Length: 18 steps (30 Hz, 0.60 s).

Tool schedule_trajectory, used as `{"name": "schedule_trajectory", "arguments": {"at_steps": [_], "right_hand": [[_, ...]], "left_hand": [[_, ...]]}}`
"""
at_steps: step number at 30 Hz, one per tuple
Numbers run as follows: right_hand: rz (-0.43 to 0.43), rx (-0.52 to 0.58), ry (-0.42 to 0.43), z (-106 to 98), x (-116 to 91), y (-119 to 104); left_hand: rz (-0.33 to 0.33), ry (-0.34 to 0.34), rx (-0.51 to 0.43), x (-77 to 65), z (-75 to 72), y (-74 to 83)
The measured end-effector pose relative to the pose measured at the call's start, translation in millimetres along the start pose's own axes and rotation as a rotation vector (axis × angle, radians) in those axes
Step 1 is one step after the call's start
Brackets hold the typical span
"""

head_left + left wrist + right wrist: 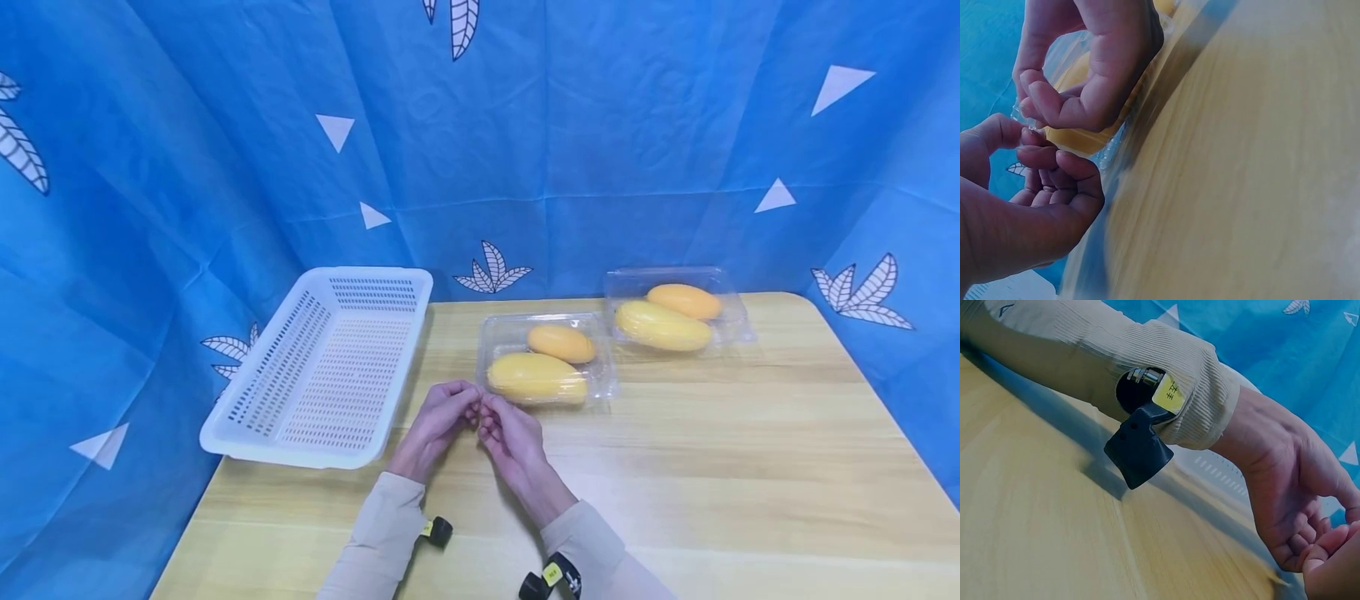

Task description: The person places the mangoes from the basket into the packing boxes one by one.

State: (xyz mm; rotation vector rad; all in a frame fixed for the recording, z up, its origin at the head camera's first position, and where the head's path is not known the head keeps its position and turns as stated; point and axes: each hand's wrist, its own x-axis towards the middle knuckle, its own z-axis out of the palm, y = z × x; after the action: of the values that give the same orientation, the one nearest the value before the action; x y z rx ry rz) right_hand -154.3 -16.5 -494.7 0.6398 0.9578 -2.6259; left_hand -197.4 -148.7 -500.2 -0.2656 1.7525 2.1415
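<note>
Both hands meet at the near-left corner of a clear plastic box [603,379]. A larger yellow mango [536,379] and a smaller orange mango [561,343] lie inside it. My left hand [438,421] pinches the corner with curled fingers. Right beside it, fingertips almost against the left ones, my right hand [517,442] pinches the same spot. In the left wrist view the plastic edge shows between the fingertips, and the right hand [1094,69] partly covers the fruit. The right wrist view shows the left hand [1291,475], with the pinched plastic hidden behind fingers.
A white perforated basket [412,350] stands on the left of the wooden table [750,467]. At the back right is a second clear box [738,325] with a yellow mango [660,327] and an orange mango [686,300]. Blue patterned cloth [600,125] hangs around the table.
</note>
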Motion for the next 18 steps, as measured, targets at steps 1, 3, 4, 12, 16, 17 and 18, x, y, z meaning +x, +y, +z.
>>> {"name": "schedule_trajectory", "arguments": {"at_steps": [1, 3, 4, 12, 16, 17, 18], "right_hand": [[0.001, 0.004, -0.002, 0.6, 0.8, -0.4], [0.006, 0.005, -0.009, 2.3, 2.3, -1.1], [0.009, 0.004, -0.016, 3.0, 3.0, -1.3], [0.109, -0.013, -0.103, -4.0, 2.9, -2.3], [0.159, -0.038, -0.151, -18.2, -7.5, -12.9], [0.170, -0.049, -0.158, -22.0, -11.1, -17.9], [0.181, -0.060, -0.165, -25.6, -14.3, -23.5]], "left_hand": [[-0.001, 0.003, -0.002, 0.4, 0.2, 0.7], [-0.001, 0.007, -0.003, 1.2, 0.0, 2.1], [0.001, 0.011, -0.001, 1.5, -0.4, 3.0], [0.028, -0.018, 0.085, -1.4, -6.7, 5.7], [0.064, -0.021, 0.271, -13.8, -5.9, 11.2], [0.085, -0.015, 0.344, -18.0, -4.4, 14.6], [0.108, 0.001, 0.427, -22.3, -2.1, 18.5]]}}
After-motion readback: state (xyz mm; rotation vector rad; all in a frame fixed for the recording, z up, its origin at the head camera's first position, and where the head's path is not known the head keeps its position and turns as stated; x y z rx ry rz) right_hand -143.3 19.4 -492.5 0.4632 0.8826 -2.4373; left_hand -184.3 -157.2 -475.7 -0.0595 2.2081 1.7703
